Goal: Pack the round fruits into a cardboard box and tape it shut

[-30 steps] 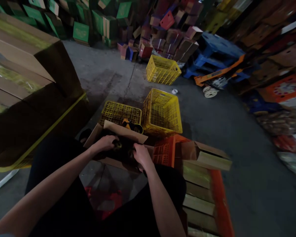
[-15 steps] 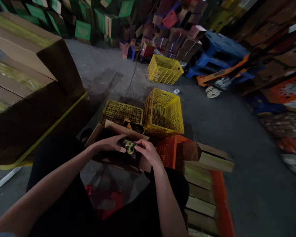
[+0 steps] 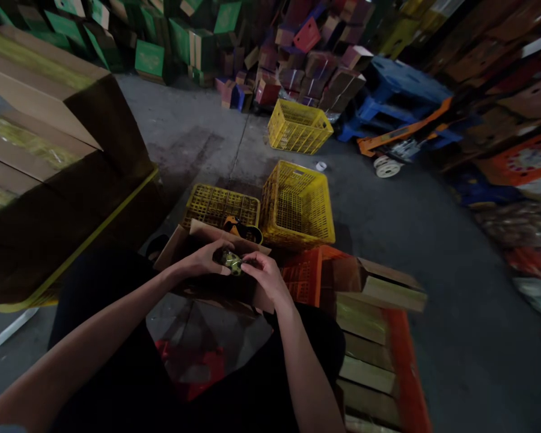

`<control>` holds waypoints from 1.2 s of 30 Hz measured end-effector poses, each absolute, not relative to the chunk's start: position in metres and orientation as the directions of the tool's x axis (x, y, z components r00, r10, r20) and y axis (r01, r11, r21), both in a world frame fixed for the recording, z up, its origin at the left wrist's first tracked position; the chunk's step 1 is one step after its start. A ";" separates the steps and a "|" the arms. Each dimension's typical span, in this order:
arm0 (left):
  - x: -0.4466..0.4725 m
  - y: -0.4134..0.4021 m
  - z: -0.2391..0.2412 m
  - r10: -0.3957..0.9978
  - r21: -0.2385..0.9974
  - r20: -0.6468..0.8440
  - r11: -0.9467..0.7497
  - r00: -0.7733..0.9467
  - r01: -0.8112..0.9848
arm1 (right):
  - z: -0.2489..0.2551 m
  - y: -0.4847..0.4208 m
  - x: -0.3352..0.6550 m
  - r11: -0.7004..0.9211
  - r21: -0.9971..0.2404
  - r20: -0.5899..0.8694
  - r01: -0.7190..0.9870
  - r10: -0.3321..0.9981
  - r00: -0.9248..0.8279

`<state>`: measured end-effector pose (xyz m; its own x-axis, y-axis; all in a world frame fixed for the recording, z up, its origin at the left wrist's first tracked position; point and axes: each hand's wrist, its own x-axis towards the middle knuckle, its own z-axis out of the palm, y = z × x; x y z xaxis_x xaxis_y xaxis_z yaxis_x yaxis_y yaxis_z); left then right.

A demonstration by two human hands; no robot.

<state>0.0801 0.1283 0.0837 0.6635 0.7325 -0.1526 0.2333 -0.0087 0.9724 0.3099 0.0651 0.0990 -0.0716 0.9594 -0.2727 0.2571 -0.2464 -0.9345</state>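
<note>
A small yellow-green item with dark spots (image 3: 232,263), shiny as if in clear plastic wrap, is between my two hands; I cannot make out its kind. My left hand (image 3: 210,258) curls round its left side, thumb below and fingers above. With thumb and fingertips, my right hand (image 3: 265,273) pinches its right end. Both hands are over an open cardboard box (image 3: 228,233) with its flaps spread, and the inside is too dark to read. Just beyond the far flap, a yellow and black tape dispenser (image 3: 241,228) rests on an upturned yellow crate (image 3: 207,201).
An open yellow crate (image 3: 297,204) stands ahead, another yellow crate (image 3: 299,126) behind it. At right are an orange crate (image 3: 303,276) and stacked cartons (image 3: 365,349). Large taped cartons (image 3: 40,138) rise at left. A pallet jack (image 3: 401,138) is by blue pallets (image 3: 388,90).
The spotted item has turned and shifted slightly up and left between my hands. My right hand has moved a little left with it; the left hand stays round it.
</note>
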 end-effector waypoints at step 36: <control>0.077 0.128 0.075 0.747 0.964 -0.256 0.153 0.614 0.216 | 0.102 0.061 0.311 -0.358 -0.928 -0.348 -0.103 0.931 -0.107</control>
<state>0.0772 0.1283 0.0749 0.6135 0.7470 -0.2561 0.2158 0.1534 0.9643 0.3114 0.0613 0.1017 -0.1070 0.9315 -0.3477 -0.1025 -0.3581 -0.9280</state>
